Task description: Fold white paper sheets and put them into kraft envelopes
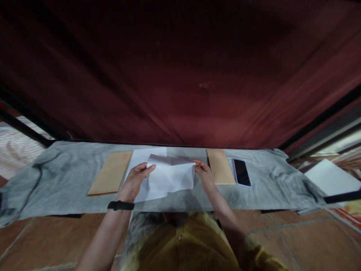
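A creased white sheet of paper (172, 175) is held up between both my hands, bent along a fold near its top. My left hand (138, 177) pinches its left edge between thumb and fingers; a black band circles that wrist. At the opposite edge, my right hand (202, 172) grips the upper right corner. Flat on the cloth below and to the left lies more white paper (153, 194), partly covered by the held sheet and my left hand. Brown envelopes lie on either side: one at the left (111, 172), another at the right (221, 167), just beyond my right hand.
A grey cloth (70, 180) covers the narrow surface before me. A phone (241, 173) with a pale purple edge lies right of the right envelope. A dark red fabric panel (180, 94) rises behind. A white flat object (332, 177) sits at far right.
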Tool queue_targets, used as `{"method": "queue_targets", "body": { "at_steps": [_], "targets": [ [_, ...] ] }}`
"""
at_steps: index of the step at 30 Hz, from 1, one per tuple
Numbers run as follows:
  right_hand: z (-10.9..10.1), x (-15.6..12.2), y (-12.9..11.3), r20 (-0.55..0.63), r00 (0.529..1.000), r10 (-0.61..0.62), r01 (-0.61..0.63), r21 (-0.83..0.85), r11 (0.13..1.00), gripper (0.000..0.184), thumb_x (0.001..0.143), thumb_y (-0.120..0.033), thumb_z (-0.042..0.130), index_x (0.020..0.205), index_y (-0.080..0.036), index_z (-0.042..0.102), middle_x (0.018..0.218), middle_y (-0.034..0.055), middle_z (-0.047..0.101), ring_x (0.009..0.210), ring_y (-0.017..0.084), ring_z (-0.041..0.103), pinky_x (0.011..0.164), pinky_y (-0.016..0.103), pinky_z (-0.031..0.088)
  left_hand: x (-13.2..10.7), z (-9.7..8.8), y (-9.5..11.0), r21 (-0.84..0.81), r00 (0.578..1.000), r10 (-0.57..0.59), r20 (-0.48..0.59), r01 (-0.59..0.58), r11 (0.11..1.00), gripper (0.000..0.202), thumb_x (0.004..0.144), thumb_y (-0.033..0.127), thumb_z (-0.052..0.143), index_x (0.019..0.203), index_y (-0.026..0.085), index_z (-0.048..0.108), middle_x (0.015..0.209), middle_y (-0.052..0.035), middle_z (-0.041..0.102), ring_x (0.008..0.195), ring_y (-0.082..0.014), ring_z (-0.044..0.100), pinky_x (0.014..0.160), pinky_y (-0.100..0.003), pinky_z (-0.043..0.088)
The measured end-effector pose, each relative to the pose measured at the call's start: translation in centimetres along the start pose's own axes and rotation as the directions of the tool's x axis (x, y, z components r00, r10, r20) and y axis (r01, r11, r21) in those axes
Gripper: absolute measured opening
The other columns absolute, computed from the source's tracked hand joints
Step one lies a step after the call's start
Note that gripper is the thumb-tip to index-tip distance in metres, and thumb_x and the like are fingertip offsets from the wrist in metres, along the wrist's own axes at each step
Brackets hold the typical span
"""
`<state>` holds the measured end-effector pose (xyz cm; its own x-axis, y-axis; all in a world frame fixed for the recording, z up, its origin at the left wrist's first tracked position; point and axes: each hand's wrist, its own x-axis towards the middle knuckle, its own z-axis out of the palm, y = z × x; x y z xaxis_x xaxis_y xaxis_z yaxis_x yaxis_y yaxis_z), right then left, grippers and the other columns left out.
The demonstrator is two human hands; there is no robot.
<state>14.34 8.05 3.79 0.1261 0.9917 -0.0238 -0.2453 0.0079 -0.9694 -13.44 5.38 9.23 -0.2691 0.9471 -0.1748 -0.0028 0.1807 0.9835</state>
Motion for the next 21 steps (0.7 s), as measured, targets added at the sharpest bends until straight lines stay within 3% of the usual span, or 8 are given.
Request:
{"method": "queue_targets", "body": {
  "at_steps": [5, 9, 14, 21],
  "targets": [
    [-0.9, 1.9, -3.4, 0.023, 0.989, -0.146, 0.147, -0.088, 0.985, 0.026, 0.075, -0.036, 0.067, 0.096, -0.024, 0.076, 0.083, -0.0022, 0.067, 0.076, 0.014, 0.055, 0.071, 0.026, 0.042, 0.8, 1.9, 3.7, -0.063, 0.999, 0.046, 0.029, -0.045, 0.997, 0.052, 0.048, 0.053, 0.091, 0.078, 0.015, 0.071, 0.071, -0.0006, 0.069, 0.061, -0.0124, 0.054, 0.059, -0.024, 0.041],
    [-1.5, 2.7, -5.6, -0.003, 0.966, -0.259, 0.257, -0.125, 0.958, 0.024, 0.080, -0.038, 0.067, 0.097, -0.024, 0.076, 0.091, 0.0000, 0.071, 0.085, 0.016, 0.059, 0.080, 0.028, 0.045, 2.1, 3.4, 4.0, -0.124, 0.978, 0.206, 0.016, -0.202, 0.971, 0.046, 0.054, 0.048, 0.090, 0.083, 0.016, 0.075, 0.085, -0.0037, 0.074, 0.074, -0.0163, 0.062, 0.071, -0.029, 0.048],
    [-2.7, 2.1, -5.4, -0.039, 0.953, -0.301, 0.296, -0.098, 0.950, 0.022, 0.082, -0.038, 0.070, 0.098, -0.024, 0.076, 0.096, 0.0014, 0.073, 0.090, 0.019, 0.062, 0.084, 0.031, 0.047, 2.2, 4.4, 1.5, -0.068, 0.947, 0.321, 0.031, -0.318, 0.945, 0.038, 0.065, 0.046, 0.084, 0.089, 0.018, 0.077, 0.107, -0.0053, 0.074, 0.093, -0.0197, 0.064, 0.087, -0.033, 0.048],
    [-5.4, -1.1, 0.3, -0.036, 0.980, -0.198, 0.183, -0.248, 0.951, 0.020, 0.082, -0.038, 0.068, 0.092, -0.023, 0.077, 0.093, 0.0028, 0.075, 0.093, 0.022, 0.067, 0.091, 0.036, 0.049, 0.9, 3.9, -5.2, 0.137, 0.970, 0.215, 0.110, -0.229, 0.964, 0.036, 0.068, 0.049, 0.078, 0.086, 0.018, 0.074, 0.093, -0.0040, 0.074, 0.088, -0.0202, 0.064, 0.081, -0.031, 0.049]
  ]
}}
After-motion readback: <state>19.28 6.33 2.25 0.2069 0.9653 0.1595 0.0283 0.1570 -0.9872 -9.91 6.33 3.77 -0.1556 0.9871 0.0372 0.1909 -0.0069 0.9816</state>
